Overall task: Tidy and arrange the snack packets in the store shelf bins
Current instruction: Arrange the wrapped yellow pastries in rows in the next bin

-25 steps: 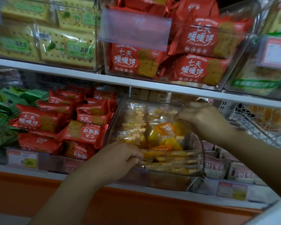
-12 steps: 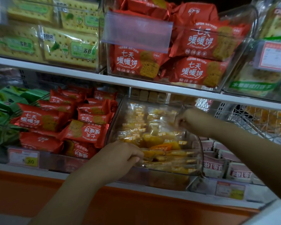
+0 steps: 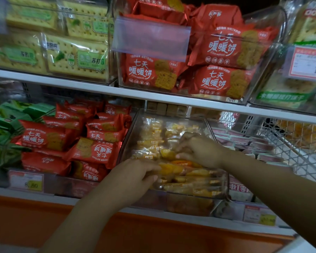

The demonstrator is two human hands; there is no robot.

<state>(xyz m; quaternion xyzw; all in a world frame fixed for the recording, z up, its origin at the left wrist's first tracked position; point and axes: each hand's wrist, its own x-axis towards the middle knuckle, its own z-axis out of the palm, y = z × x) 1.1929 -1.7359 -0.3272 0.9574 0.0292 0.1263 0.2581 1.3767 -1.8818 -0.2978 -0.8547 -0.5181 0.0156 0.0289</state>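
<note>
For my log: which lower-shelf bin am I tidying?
The clear bin of yellow packets, beside the red-packet bin; left hand and right hand are both at it.

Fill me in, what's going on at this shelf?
A person is tidying the clear plastic bin of yellow-orange snack packets on the lower shelf. The left hand grips the bin's front rim, thumb outside the wall and fingers curled over the top. The right hand reaches in from the right and pinches one of the packets near the middle of the pile. The packets lie jumbled, not yet lined up. No hand is on the red foil biscuit packets in the next bin.
</note>
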